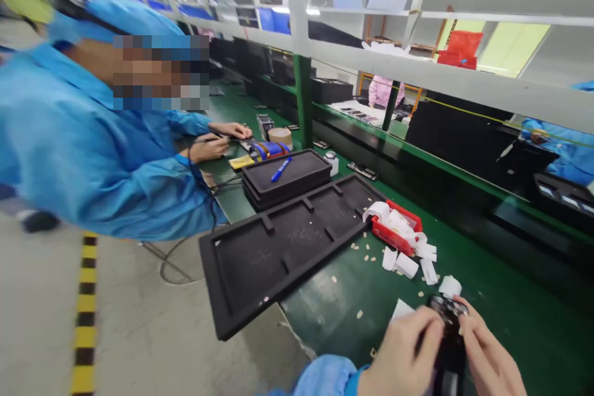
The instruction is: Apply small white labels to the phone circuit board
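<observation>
Both my hands, left (pixel 403 352) and right (pixel 487 356), pinch a small black phone-like device (pixel 448 337) upright, camera end up. Big black tray (pixel 288 244) sits just beside them, slots within easy reach

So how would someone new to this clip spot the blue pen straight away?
Start at the green workbench and find the long black tray hanging over its near edge. Just behind it sits a smaller stack of black trays, in front of the co-worker in blue. The blue pen lies alone on top of that stack, the only thing resting there.
</observation>
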A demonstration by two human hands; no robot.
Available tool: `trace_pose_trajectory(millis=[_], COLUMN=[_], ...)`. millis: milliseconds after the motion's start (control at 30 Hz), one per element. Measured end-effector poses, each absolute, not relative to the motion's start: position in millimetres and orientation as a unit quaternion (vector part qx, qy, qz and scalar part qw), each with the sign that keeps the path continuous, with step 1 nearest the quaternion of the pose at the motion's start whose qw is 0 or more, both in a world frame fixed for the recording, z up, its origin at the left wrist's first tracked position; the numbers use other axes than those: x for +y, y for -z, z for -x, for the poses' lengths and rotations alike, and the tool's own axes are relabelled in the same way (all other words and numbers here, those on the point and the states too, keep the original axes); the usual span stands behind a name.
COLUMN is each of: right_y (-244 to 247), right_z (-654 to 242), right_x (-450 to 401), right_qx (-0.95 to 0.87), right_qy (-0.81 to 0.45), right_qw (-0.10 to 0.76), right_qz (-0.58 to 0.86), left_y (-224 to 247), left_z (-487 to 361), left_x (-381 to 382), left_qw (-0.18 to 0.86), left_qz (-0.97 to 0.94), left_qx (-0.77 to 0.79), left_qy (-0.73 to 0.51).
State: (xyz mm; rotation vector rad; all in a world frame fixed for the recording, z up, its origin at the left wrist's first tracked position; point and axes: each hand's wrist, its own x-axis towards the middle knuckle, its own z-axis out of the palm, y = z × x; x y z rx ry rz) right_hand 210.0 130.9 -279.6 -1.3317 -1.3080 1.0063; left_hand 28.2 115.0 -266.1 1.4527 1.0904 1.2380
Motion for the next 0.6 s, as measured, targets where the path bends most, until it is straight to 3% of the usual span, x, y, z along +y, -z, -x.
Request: trace_pose_trajectory(millis=[67, 200, 400, 600], right_y=[254, 214, 221, 215], right_z=[-202, -163, -104, -128], right_x=[154, 239, 333, 311], right_qx=[-0.559, -0.671, -0.742, -0.718], right_qy=[-0.425, -0.316, -0.347, -0.356], right_qw=[0.472, 0.429, 0.296, 0.344], right_qz=[0.533, 0.516, 0.491, 0.489], left_y=[264, 269, 273, 270], left_z=[-11, 9, 20, 20], left_x=[112, 100, 85, 99], left_qw=[0.479, 0.520, 0.538, 0.539], left_qz=[-0.548, -0.469, -0.352, -0.306], left_qx=[0.454, 0.463, 0.480, 0.447], left_qy=[-0.514, -0.543, -0.597, -0.645])
